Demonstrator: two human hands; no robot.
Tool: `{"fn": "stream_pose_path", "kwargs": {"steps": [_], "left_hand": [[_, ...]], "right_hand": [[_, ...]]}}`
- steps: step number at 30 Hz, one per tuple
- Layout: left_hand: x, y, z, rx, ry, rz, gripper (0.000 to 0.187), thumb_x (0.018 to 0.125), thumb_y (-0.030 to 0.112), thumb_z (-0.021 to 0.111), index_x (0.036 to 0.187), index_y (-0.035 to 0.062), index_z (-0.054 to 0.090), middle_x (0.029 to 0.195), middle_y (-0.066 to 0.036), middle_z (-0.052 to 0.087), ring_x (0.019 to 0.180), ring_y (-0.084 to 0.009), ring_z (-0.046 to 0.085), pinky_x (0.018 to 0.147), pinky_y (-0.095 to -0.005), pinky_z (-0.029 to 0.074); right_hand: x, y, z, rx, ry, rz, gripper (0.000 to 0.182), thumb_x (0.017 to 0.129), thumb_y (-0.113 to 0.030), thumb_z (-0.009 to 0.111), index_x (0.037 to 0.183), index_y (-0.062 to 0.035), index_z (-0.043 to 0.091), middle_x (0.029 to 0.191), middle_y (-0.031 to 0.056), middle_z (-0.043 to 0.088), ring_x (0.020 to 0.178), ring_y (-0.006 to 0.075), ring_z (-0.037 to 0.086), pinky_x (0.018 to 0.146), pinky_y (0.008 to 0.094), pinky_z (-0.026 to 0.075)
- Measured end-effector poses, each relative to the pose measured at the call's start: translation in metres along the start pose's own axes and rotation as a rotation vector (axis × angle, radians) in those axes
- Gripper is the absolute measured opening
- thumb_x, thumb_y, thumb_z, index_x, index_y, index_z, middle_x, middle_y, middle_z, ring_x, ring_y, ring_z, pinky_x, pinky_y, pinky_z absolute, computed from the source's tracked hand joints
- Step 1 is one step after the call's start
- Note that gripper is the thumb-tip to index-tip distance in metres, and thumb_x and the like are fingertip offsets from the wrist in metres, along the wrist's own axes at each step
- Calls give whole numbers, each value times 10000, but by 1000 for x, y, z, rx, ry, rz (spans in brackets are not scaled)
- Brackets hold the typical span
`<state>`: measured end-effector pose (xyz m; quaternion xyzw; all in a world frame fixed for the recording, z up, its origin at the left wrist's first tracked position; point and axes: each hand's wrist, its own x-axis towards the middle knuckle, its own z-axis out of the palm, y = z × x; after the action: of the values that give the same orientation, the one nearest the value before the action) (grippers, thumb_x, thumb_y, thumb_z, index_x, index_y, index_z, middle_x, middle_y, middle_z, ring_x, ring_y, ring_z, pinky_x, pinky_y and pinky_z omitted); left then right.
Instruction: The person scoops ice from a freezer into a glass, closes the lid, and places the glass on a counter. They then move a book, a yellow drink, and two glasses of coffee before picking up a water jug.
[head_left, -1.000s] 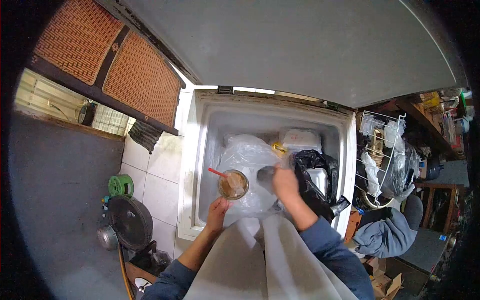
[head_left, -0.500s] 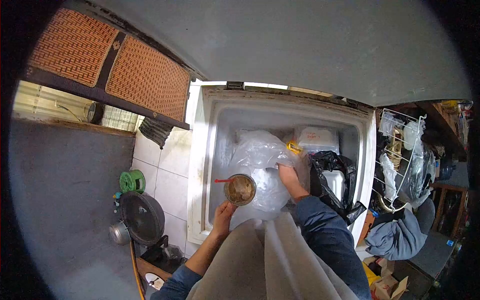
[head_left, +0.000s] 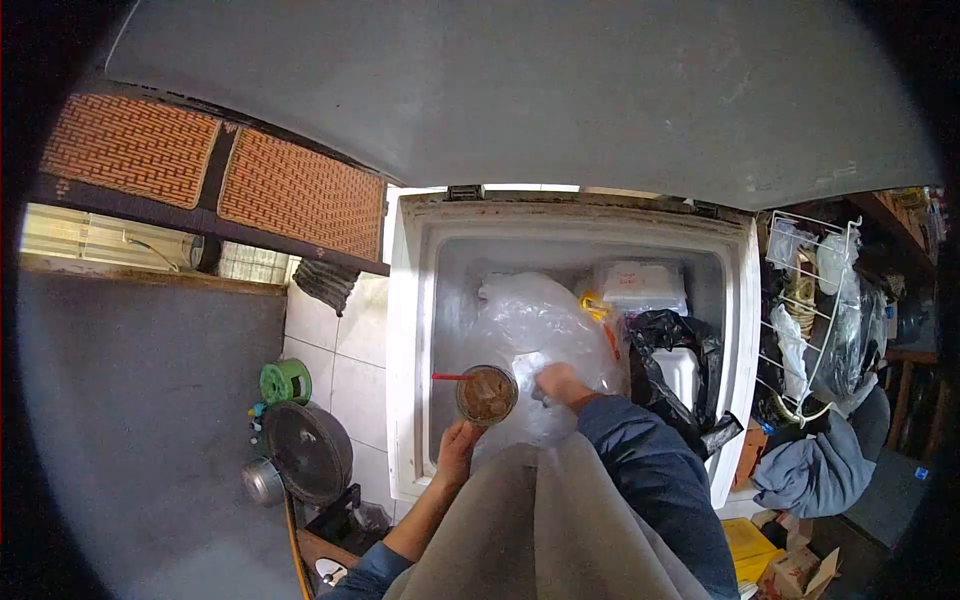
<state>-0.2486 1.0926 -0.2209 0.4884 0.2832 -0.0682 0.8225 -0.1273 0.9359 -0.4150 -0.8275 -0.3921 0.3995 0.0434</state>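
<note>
- Head view: cup (head_left: 487,395) of brown stuff was in left hand (head_left: 458,449), over the freezer (head_left: 405,400), red stick (head_left: 450,377) poking out left.
- Likely rigid, slick, spill-prone; level side grip looked best.
- Right hand (head_left: 562,384) was at clear bag (head_left: 530,312), probably soft and slippery; couldn't tell finger closure.
- Black bag (head_left: 655,328) lay right of right hand, white box (head_left: 642,286) beyond.
</note>
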Motion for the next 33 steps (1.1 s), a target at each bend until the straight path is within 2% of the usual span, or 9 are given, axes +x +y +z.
{"fn": "stream_pose_path", "kwargs": {"steps": [8, 9, 12, 13, 22, 25, 28, 30, 33], "left_hand": [[-3, 1, -4, -81, -9, -27, 289, 825, 226, 399, 936, -25, 488, 942, -73, 510, 909, -138, 457, 836, -274, 321], [-3, 10, 2, -51, 11, -68, 269, 822, 229, 406, 913, -8, 495, 883, -49, 512, 833, -115, 460, 767, -250, 343], [-4, 1, -3, -48, 52, -115, 243, 814, 243, 423, 856, 16, 500, 767, -4, 493, 693, -73, 435, 638, -210, 349], [0, -4, -8, -53, 63, -109, 241, 810, 255, 433, 821, 23, 499, 710, 17, 472, 630, -54, 407, 579, -194, 333], [1, 27, 8, 68, -47, 51, 221, 815, 242, 415, 700, 55, 444, 630, 57, 371, 574, -39, 310, 506, -196, 243], [17, 17, 0, 138, -27, 72, 228, 819, 223, 405, 649, 70, 408, 630, 59, 329, 594, -44, 290, 528, -198, 246], [29, 20, 16, 154, -28, 107, 228, 814, 219, 414, 640, 73, 398, 630, 55, 318, 603, -48, 287, 547, -198, 250], [33, 20, 24, 245, -4, 135, 242, 800, 229, 429, 651, 39, 415, 627, 32, 346, 616, -69, 320, 570, -213, 272], [41, 8, 23, 459, 9, 169, 253, 788, 234, 436, 693, 1, 449, 639, -2, 386, 635, -97, 351, 594, -234, 295]], "right_hand": [[13, 31, 49, 482, 97, 274, 251, 625, -203, 493, 776, -31, 595, 826, 157, 565, 772, 286, 551, 674, 357, 436], [-21, 18, 9, 436, 125, 105, 256, 619, -187, 492, 771, -1, 582, 799, 177, 562, 730, 296, 551, 644, 358, 430], [60, 57, 124, 374, -38, -107, 247, 667, -190, 484, 809, -6, 568, 714, 140, 579, 587, 273, 540, 543, 368, 413], [21, 27, 58, 871, -116, 97, 210, 671, -152, 472, 783, -2, 566, 595, 85, 540, 500, 210, 493, 487, 357, 390], [-88, 18, -111, 814, 158, 231, 295, 662, -94, 450, 939, -4, 502, 642, 107, 538, 485, 170, 488, 456, 323, 403], [-127, 18, -124, 838, 451, 0, 274, 671, -61, 443, 929, 11, 501, 615, 82, 520, 435, 139, 461, 396, 291, 377], [-187, -9, -181, 1175, 257, 348, 243, 682, -38, 435, 906, 30, 503, 595, 56, 501, 407, 108, 428, 358, 255, 340], [-209, -24, -209, 1152, 413, 447, 202, 686, -74, 456, 829, 62, 497, 641, 103, 542, 579, 170, 499, 571, 306, 413], [-220, -46, -231, 847, 694, 395, 221, 680, -87, 461, 841, 59, 503, 676, 187, 550, 634, 295, 537, 605, 357, 410]]}}
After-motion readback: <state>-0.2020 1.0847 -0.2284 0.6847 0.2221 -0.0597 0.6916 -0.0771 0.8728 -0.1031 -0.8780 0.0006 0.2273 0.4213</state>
